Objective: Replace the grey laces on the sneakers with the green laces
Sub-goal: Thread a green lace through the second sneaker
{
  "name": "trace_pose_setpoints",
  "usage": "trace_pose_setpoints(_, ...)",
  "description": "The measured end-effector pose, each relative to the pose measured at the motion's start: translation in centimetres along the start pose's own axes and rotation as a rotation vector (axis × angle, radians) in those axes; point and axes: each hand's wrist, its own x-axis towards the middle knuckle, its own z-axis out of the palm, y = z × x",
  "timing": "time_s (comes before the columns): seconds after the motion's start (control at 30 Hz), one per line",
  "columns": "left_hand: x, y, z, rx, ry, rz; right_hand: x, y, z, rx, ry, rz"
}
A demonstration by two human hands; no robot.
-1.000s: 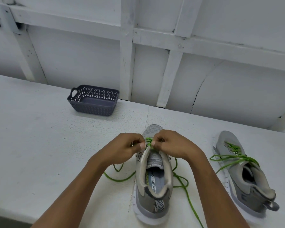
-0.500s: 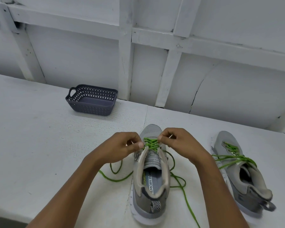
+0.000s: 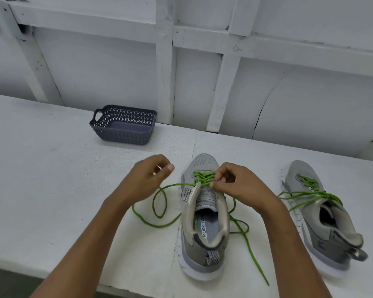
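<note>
While my right hand (image 3: 237, 183) pinches green lace (image 3: 202, 178) on sneaker (image 3: 205, 224) to snug crossings, left hand (image 3: 148, 179) curls alongside, grip unclear.

Soft, cool, even light washes everything, so the grey sneaker (image 3: 199, 251) casts only a faint, fuzzy shadow on the white table (image 3: 41, 190), my left hand (image 3: 146, 179) is smeared by motion blur, and the wide lens bows the wall beams (image 3: 164, 61) toward the frame edges.
</note>
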Motion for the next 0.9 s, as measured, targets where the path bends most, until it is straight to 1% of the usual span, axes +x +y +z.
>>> trace_pose_setpoints(0.03,-0.2,-0.1,-0.5,-0.008,0.040,0.010,-0.2,0.1,0.1,0.012,0.015,-0.005)
trace_pose_setpoints(0.07,-0.5,0.0,-1.0,-0.020,0.038,0.017,-0.4,0.2,0.3,0.021,0.033,-0.008)
trace_pose_setpoints(0.1,-0.7,0.2,-1.5,-0.041,-0.006,0.019,-0.4,0.2,0.4,0.022,0.050,-0.012)
trace_pose_setpoints(0.17,-1.6,1.2,-2.0,-0.047,-0.202,-0.003,-0.7,0.2,0.8,0.018,0.085,-0.014)
trace_pose_setpoints(0.23,-2.4,1.7,-1.6,0.034,-0.387,-0.034,-1.0,0.2,1.1,-0.004,0.110,-0.025)
trace_pose_setpoints(0.3,-2.9,1.5,-0.5,0.204,-0.473,-0.028,-1.4,0.1,1.4,-0.016,0.133,-0.029)
trace_pose_setpoints(0.37,-3.4,1.2,0.8,0.405,-0.476,-0.003,-1.8,0.1,1.6,-0.023,0.157,-0.025)
trace_pose_setpoints(0.43,-3.8,1.0,2.1,0.511,-0.468,-0.004,-2.2,0.0,1.8,-0.033,0.179,-0.014)
trace_pose_setpoints(0.63,-4.2,1.1,3.3,0.616,-0.396,0.009,-3.2,-0.5,1.9,-0.055,0.228,0.022)
trace_pose_setpoints(0.7,-4.1,1.1,3.0,0.638,-0.405,0.026,-3.4,-0.5,1.7,-0.063,0.233,0.037)
trace_pose_setpoints(0.77,-4.0,1.2,2.5,0.589,-0.386,0.017,-3.5,-0.5,1.6,-0.081,0.232,0.059)
trace_pose_setpoints(0.8,-4.0,1.3,1.9,0.525,-0.360,0.001,-3.6,-0.5,1.5,-0.082,0.234,0.069)
trace_pose_setpoints(0.83,-3.9,1.6,1.2,0.426,-0.335,-0.024,-3.6,-0.5,1.5,-0.077,0.238,0.076)
trace_pose_setpoints(0.9,-3.7,2.4,-0.2,0.156,-0.300,-0.073,-3.7,-0.5,1.5,-0.063,0.249,0.088)
